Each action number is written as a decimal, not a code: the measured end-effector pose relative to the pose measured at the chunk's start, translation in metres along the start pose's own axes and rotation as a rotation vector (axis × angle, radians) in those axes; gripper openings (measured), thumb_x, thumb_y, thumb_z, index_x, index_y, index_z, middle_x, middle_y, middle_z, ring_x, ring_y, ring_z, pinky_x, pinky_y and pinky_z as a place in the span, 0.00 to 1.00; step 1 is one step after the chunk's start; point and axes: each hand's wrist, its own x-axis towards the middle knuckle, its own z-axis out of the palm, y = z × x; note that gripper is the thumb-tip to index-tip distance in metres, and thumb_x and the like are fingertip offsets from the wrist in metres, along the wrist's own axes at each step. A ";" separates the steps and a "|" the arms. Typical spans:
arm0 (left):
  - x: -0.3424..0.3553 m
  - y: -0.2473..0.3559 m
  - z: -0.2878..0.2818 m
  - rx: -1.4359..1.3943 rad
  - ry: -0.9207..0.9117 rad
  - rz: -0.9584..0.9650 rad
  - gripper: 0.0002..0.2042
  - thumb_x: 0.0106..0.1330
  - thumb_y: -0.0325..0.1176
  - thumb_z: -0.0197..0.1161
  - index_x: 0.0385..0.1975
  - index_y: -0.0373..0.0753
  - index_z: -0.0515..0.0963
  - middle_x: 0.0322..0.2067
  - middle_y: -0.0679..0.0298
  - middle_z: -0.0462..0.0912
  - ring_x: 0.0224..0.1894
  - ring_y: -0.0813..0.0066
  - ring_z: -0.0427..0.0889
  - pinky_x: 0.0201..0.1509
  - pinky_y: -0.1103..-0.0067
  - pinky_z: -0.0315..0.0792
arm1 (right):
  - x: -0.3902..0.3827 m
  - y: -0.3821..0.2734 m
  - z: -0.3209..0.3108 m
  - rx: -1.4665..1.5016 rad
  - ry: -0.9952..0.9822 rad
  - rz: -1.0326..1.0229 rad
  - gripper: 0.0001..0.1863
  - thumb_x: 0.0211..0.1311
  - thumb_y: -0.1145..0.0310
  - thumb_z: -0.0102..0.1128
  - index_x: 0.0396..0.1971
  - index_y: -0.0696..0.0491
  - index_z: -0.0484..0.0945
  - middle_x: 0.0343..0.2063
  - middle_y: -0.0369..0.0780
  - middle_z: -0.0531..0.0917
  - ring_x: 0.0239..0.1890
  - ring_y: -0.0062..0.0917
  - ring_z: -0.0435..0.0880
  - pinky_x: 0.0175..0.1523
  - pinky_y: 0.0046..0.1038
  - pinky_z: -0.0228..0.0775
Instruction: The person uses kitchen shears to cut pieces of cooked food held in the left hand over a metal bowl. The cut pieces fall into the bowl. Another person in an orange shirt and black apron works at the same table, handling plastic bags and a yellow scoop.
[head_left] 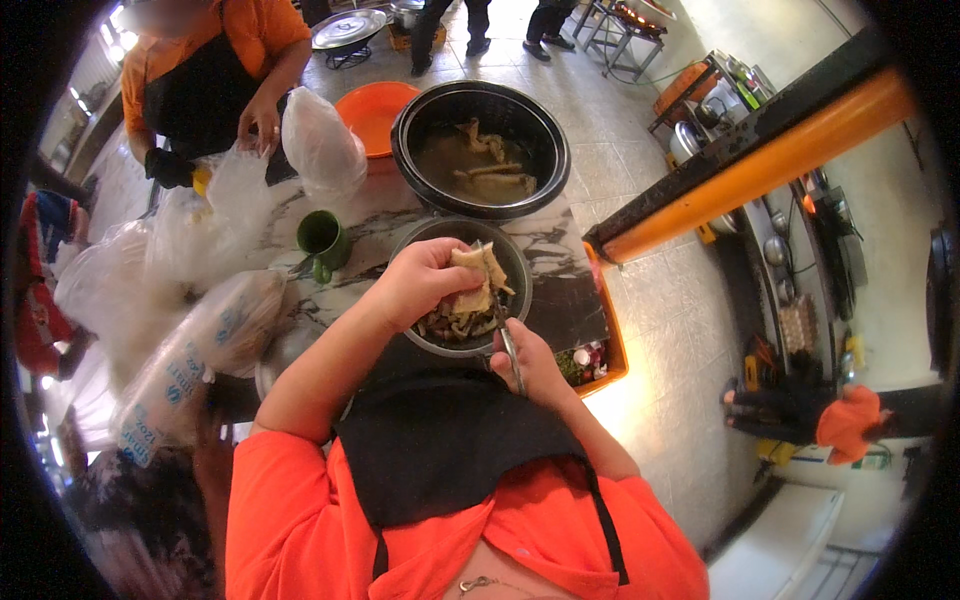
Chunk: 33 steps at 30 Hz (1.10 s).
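Observation:
My left hand [425, 285] pinches a pale, floppy piece of meat [478, 268] above a round metal bowl [527, 282]. Wrapped round the handles of metal scissors [512, 358] is my right hand [532, 362]. The blades point away from me and meet the edge of the meat; whether they are closed on it I cannot tell. Small cut pieces [455, 325], pale and brownish, lie in the bowl underneath. Just beyond the bowl stands a black tub [402, 150] with cloudy liquid and larger pale pieces [495, 182] in it.
A green mug [322, 240] stands on the marble-patterned table [375, 215], left of the bowl. Plastic bags [322, 150] crowd the left side. An orange basin [375, 108] sits behind. Across the table is a co-worker [215, 75]. An orange crate [610, 372] borders the table's right edge.

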 end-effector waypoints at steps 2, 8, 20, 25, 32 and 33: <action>0.000 -0.007 -0.002 0.005 -0.029 -0.018 0.07 0.57 0.27 0.60 0.34 0.35 0.74 0.28 0.68 0.78 0.29 0.82 0.75 0.34 0.84 0.70 | 0.000 -0.006 -0.001 0.022 0.009 -0.002 0.24 0.54 0.49 0.60 0.26 0.57 0.64 0.19 0.46 0.68 0.22 0.38 0.68 0.30 0.33 0.63; -0.002 -0.005 -0.001 -0.028 -0.032 -0.051 0.07 0.57 0.27 0.60 0.34 0.35 0.74 0.29 0.67 0.78 0.30 0.81 0.76 0.35 0.83 0.71 | 0.002 -0.002 0.002 0.082 -0.057 0.060 0.24 0.57 0.48 0.56 0.29 0.57 0.67 0.19 0.44 0.69 0.22 0.36 0.68 0.32 0.30 0.64; 0.014 0.013 -0.024 -0.283 0.248 0.242 0.12 0.61 0.29 0.56 0.44 0.35 0.70 0.39 0.65 0.76 0.41 0.78 0.76 0.45 0.81 0.70 | 0.003 -0.006 -0.008 0.037 -0.133 0.018 0.27 0.58 0.43 0.51 0.34 0.56 0.68 0.27 0.45 0.74 0.30 0.37 0.75 0.37 0.33 0.66; 0.015 0.014 -0.017 -0.166 0.251 0.255 0.13 0.60 0.29 0.59 0.44 0.35 0.70 0.38 0.65 0.77 0.39 0.78 0.76 0.44 0.80 0.71 | 0.005 -0.009 -0.007 0.012 -0.110 -0.007 0.28 0.57 0.42 0.52 0.34 0.56 0.67 0.27 0.47 0.74 0.31 0.40 0.75 0.37 0.33 0.66; 0.011 0.016 -0.003 -0.092 0.176 0.232 0.12 0.59 0.29 0.61 0.41 0.37 0.70 0.34 0.68 0.77 0.35 0.82 0.75 0.36 0.84 0.69 | 0.008 -0.015 -0.007 0.041 -0.091 0.037 0.30 0.55 0.39 0.51 0.31 0.56 0.67 0.26 0.47 0.73 0.30 0.40 0.74 0.36 0.33 0.66; 0.010 0.016 -0.003 -0.088 0.173 0.232 0.12 0.58 0.28 0.61 0.41 0.37 0.69 0.34 0.67 0.77 0.35 0.82 0.75 0.36 0.84 0.69 | 0.008 -0.014 -0.007 0.030 -0.087 0.036 0.29 0.56 0.40 0.51 0.31 0.56 0.67 0.25 0.46 0.73 0.29 0.39 0.74 0.35 0.33 0.65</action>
